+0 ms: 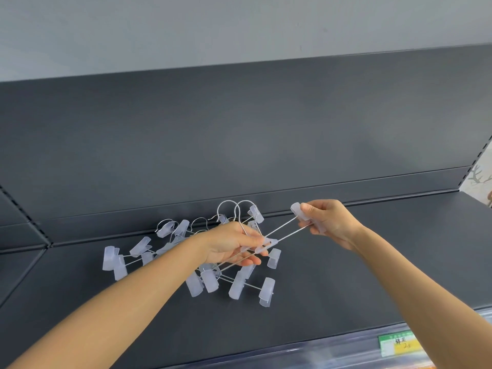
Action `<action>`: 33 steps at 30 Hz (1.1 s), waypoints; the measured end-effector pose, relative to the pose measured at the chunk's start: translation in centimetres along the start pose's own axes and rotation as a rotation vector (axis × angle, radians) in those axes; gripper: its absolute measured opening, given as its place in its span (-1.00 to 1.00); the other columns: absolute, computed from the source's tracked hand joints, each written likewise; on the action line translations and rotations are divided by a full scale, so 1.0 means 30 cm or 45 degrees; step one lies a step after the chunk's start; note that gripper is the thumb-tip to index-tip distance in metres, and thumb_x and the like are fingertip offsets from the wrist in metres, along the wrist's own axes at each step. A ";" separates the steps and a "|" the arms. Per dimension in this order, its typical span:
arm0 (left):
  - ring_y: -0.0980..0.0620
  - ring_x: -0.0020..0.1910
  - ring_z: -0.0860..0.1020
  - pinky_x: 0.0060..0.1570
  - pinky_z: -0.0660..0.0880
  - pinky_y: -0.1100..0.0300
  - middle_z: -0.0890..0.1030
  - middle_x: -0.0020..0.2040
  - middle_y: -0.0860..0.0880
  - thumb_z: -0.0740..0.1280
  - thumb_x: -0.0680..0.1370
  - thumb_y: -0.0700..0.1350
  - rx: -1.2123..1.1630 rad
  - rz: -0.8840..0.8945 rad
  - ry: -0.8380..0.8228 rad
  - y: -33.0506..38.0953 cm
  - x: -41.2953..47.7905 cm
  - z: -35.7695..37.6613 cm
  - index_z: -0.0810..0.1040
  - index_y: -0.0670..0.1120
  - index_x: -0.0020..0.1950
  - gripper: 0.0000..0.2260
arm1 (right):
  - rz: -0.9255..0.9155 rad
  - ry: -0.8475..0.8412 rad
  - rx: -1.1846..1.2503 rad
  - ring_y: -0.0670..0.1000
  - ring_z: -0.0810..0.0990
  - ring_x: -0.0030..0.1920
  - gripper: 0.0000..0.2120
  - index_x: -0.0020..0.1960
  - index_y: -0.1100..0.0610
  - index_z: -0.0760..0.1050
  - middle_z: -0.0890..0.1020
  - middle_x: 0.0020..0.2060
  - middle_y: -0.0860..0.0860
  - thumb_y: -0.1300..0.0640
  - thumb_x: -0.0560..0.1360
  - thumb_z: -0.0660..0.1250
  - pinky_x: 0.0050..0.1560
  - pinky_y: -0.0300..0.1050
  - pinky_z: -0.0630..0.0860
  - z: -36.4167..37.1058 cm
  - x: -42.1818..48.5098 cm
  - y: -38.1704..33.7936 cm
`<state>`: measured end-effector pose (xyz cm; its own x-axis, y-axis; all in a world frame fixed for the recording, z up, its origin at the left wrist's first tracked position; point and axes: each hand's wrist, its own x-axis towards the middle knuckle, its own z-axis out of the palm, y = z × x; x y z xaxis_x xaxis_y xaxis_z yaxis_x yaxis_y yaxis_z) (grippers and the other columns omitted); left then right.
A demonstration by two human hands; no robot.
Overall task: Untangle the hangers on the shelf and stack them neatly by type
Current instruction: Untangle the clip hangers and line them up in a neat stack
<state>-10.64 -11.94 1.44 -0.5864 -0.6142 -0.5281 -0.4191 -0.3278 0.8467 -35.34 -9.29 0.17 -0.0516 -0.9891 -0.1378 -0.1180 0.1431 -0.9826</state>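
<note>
A tangled heap of clip hangers [207, 282], thin metal wire with frosted translucent plastic clips, lies on the dark grey shelf [346, 288] just left of centre. It spreads from about nine o'clock to five o'clock of the left hand. The left hand [231, 246] reaches in from seven o'clock and hovers over the heap. Its fingers are curled round two wire bars [282, 230] that run together up towards two o'clock. At the far end of those bars the right hand [330, 222], coming from four o'clock, pinches an end clip [299, 211] between thumb and fingers. A second clip shows under its lower fingers. The hands are apart, joined only by the bars stretched between them, which are raised off the shelf. Two metal hooks [229, 209] stand upright at twelve o'clock of the left hand, against the foot of the grey back panel [239, 129]. Whether they belong to the held bars cannot be told. A green and yellow price label [399, 343] sits on the shelf's front edge at five o'clock.
</note>
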 end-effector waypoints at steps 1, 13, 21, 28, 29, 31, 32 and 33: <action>0.00 -0.16 0.67 -0.17 0.61 0.22 0.66 0.04 -0.10 0.26 0.61 -0.07 -0.059 -0.014 -0.028 -0.002 -0.003 -0.003 0.56 -0.20 0.15 -0.76 | -0.006 0.004 -0.015 -0.02 0.59 -0.24 -0.73 0.04 0.23 0.60 0.60 -0.20 0.09 0.03 0.53 0.32 -0.24 -0.17 0.47 0.002 0.004 -0.002; -0.04 -0.03 0.67 -0.13 0.62 0.23 0.68 -0.02 -0.19 0.30 0.58 -0.18 -0.220 0.028 -0.052 -0.025 -0.012 -0.026 0.60 -0.25 0.08 -0.82 | -0.119 -0.051 -0.146 0.02 0.52 -0.21 -0.72 -0.06 0.48 0.44 0.44 -0.33 0.09 0.20 0.57 0.22 -0.08 -0.18 0.61 0.055 0.010 -0.026; -0.05 -0.02 0.67 -0.09 0.63 0.22 0.66 0.03 -0.24 0.36 0.54 -0.20 -0.249 0.059 0.046 -0.041 -0.015 -0.039 0.58 -0.32 0.12 -0.77 | -0.156 -0.081 -0.141 -0.01 0.41 -0.32 -0.72 -0.28 0.23 0.46 0.42 -0.37 -0.02 0.18 0.58 0.22 -0.09 -0.19 0.56 0.083 0.007 -0.041; -0.11 0.03 0.66 0.03 0.61 0.12 0.67 0.00 -0.25 0.39 0.53 -0.20 -0.213 0.075 0.237 -0.089 -0.051 -0.137 0.60 -0.31 0.09 -0.78 | -0.022 0.313 -0.213 0.12 0.63 0.01 -0.68 -0.04 0.25 0.52 0.60 -0.13 0.07 -0.01 0.56 0.20 0.07 -0.01 0.59 0.118 0.040 0.023; -0.13 0.04 0.66 0.08 0.59 0.08 0.68 0.00 -0.25 0.39 0.53 -0.18 -0.209 0.085 0.274 -0.099 -0.058 -0.157 0.61 -0.30 0.08 -0.79 | -0.001 0.329 -0.286 0.16 0.61 -0.02 -0.71 -0.03 0.30 0.51 0.58 -0.14 0.14 0.05 0.54 0.22 0.08 0.06 0.59 0.128 0.035 0.031; -0.14 0.06 0.65 0.13 0.57 0.05 0.67 0.00 -0.25 0.39 0.53 -0.17 -0.228 0.119 0.347 -0.116 -0.073 -0.188 0.62 -0.29 0.08 -0.79 | 0.018 0.258 -0.457 0.12 0.57 -0.20 -0.77 -0.03 0.34 0.48 0.56 -0.09 0.28 0.15 0.49 0.23 0.08 0.22 0.56 0.161 0.027 0.048; -0.14 0.06 0.65 0.12 0.57 0.07 0.67 0.01 -0.26 0.39 0.53 -0.18 -0.249 0.139 0.384 -0.122 -0.081 -0.200 0.62 -0.29 0.09 -0.79 | 0.021 0.201 -0.536 0.10 0.55 -0.23 -0.80 -0.04 0.31 0.51 0.58 -0.11 0.26 0.17 0.48 0.25 0.07 0.22 0.55 0.183 0.021 0.053; -0.13 0.05 0.65 0.10 0.58 0.10 0.67 0.01 -0.26 0.39 0.53 -0.19 -0.272 0.161 0.420 -0.126 -0.088 -0.208 0.62 -0.30 0.08 -0.79 | 0.016 0.144 -0.618 0.10 0.58 -0.20 -0.85 -0.04 0.22 0.55 0.62 -0.13 0.17 0.18 0.48 0.27 0.08 0.15 0.57 0.205 0.014 0.054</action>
<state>-3.19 -13.54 0.04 -0.3559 -0.8451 -0.3990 -0.1846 -0.3550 0.9165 -29.44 -9.67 -2.24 -0.1597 -0.9812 -0.1085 -0.5635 0.1809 -0.8060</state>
